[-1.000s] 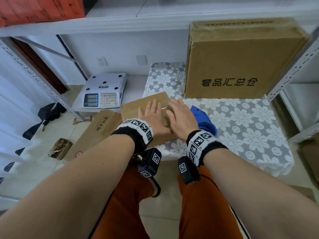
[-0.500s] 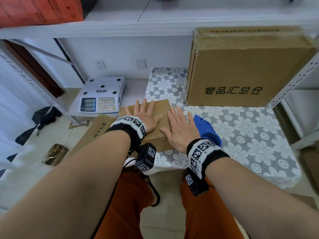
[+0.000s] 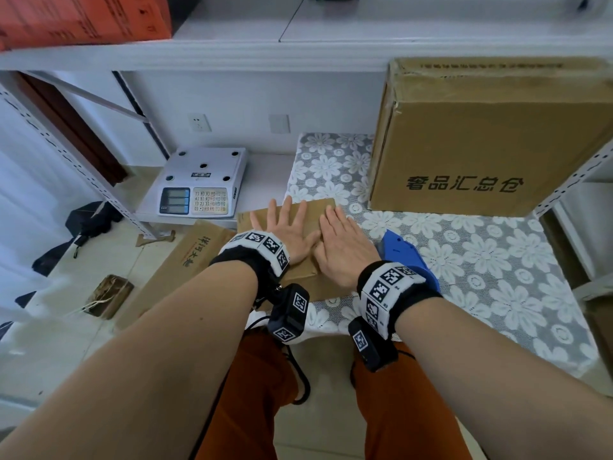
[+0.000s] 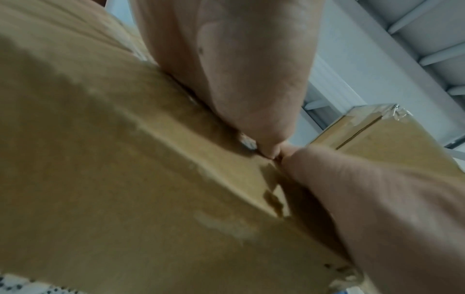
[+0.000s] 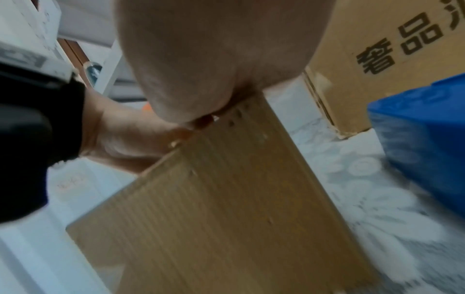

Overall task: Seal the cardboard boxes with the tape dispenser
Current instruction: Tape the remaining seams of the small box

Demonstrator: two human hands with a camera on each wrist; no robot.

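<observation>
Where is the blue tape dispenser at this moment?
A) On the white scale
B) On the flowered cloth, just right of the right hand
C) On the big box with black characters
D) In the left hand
B: the blue tape dispenser lies on the flowered cloth beside the right hand, while both that hand and the left hand press flat on the small cardboard box.

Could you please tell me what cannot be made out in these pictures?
- Small box: its flap seam, head view, covered by the left hand and right hand.
- Tape dispenser: its roll, hidden behind the right wrist.
- Scale display: too small to read.
- Wrist views: blurred, so tape on the seam is unclear.
</observation>
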